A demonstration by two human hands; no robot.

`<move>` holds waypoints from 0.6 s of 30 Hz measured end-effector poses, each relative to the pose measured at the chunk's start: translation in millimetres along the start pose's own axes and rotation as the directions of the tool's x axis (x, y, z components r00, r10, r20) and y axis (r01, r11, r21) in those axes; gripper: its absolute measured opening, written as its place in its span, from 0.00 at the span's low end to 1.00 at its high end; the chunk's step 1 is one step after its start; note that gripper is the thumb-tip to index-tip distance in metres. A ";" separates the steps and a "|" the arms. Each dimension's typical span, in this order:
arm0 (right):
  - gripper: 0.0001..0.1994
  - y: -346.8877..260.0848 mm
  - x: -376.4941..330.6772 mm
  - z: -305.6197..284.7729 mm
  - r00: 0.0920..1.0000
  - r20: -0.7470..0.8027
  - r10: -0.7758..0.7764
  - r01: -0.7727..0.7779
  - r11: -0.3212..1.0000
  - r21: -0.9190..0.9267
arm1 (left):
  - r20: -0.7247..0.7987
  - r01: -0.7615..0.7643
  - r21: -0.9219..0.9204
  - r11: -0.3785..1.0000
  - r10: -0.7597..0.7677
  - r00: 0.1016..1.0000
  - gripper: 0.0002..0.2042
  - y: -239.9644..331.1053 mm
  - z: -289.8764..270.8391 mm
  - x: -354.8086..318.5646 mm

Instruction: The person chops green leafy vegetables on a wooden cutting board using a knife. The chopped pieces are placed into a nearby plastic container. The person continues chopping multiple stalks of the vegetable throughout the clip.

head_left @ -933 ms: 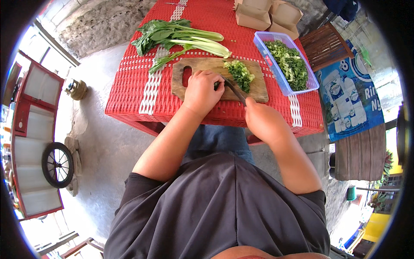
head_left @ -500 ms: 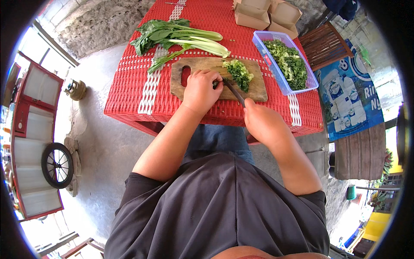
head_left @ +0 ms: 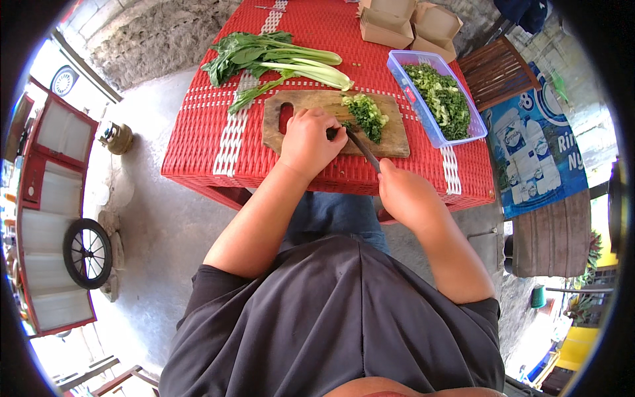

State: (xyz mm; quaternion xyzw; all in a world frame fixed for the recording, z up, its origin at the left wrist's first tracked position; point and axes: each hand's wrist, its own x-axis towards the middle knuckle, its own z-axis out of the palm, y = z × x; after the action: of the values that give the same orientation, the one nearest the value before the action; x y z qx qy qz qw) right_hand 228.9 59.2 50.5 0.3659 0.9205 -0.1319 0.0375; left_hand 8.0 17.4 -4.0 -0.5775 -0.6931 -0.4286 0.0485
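Left hand: fingers curled onto dark greens, mid-board
Right hand: fingers wrapped around the knife
Cutting board: near side of tabletop
Chopped greens: board's right half
Leafy stalks: beyond, far left

Red woven table | cutting board | leafy greens | tub | boxes

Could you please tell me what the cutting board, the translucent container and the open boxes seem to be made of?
Cutting board: apparently wood, dull and worn, judging by its uneven brown patches.
Translucent container: probably plastic, smooth; its thin, bluish walls suggest this.
Open boxes: likely matte cardboard, given the plain brown, folded-looking panels.
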 end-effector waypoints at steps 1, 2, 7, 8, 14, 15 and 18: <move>0.09 2.5 -3.2 -1.0 1.000 -0.016 -0.026 0.027 0.999 0.018 | -0.010 -0.014 -0.008 1.000 0.014 1.000 0.05 -1.9 1.1 -0.8; 0.10 4.4 -6.2 -3.0 0.998 -0.033 -0.052 0.054 0.998 0.036 | -0.021 -0.028 -0.015 1.000 0.027 0.999 0.05 -3.6 1.8 -1.3; 0.11 -7.8 -6.3 -15.3 0.999 -0.032 -0.021 0.022 1.000 0.009 | -0.015 0.003 -0.034 0.999 -0.004 1.000 0.05 -7.8 3.8 -0.5; 0.11 -9.8 -5.0 -15.1 0.999 -0.029 -0.022 0.022 1.000 0.002 | -0.006 0.004 -0.034 0.999 -0.004 1.000 0.05 -7.8 3.7 -0.4; 0.10 -8.2 4.4 -5.9 0.999 -0.035 -0.032 0.032 0.999 -0.011 | -0.002 0.012 -0.044 0.999 -0.012 1.000 0.04 -5.5 1.6 -0.5; 0.10 -7.8 6.1 -4.9 0.999 -0.031 -0.029 0.029 1.000 -0.012 | -0.002 0.008 -0.045 0.999 -0.009 1.000 0.04 -5.9 1.8 -0.7; 0.09 -8.3 16.8 -1.9 1.000 -0.004 0.001 -0.001 1.000 -0.015 | 0.004 0.005 -0.043 0.999 -0.004 1.000 0.04 -5.6 1.6 -0.6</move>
State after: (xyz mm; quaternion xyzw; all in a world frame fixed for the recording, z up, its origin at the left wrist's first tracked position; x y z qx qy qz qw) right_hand 211.1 65.0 51.4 0.3662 0.9214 -0.1244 0.0384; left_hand 4.2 18.2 -8.3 -0.5778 -0.6851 -0.4424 0.0336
